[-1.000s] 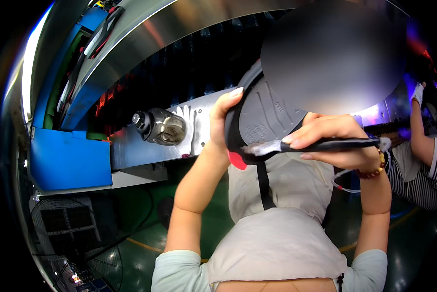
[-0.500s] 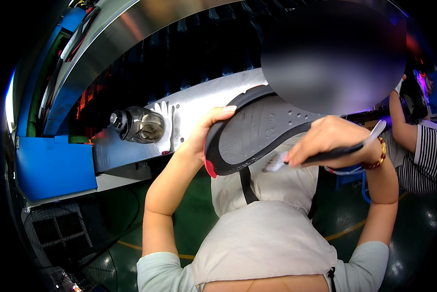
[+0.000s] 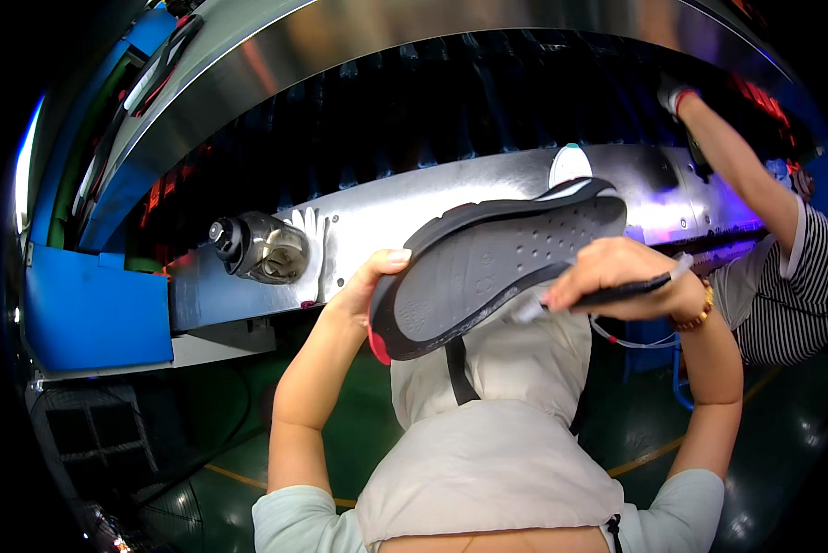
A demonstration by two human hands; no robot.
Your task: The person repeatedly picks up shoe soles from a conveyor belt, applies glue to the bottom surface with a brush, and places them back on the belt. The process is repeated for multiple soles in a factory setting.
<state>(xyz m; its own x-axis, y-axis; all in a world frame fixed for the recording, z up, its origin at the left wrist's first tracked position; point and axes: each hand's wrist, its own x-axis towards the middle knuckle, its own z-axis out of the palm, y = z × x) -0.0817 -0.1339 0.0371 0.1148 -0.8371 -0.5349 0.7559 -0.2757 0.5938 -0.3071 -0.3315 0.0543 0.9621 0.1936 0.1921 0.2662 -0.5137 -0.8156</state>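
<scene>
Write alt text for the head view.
A person's left hand holds up a dark shoe sole, underside facing the camera, while the right hand holds a thin brush at its edge. Behind are a metal conveyor housing and a co-worker's striped sleeve.

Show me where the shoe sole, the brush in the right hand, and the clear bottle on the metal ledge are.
shoe sole [image 3: 492, 272]: head view, on the dark grey dotted underside.
brush [image 3: 630, 288]: head view, on the dark handle between the fingers.
clear bottle [image 3: 271, 249]: head view, on the transparent body.
</scene>
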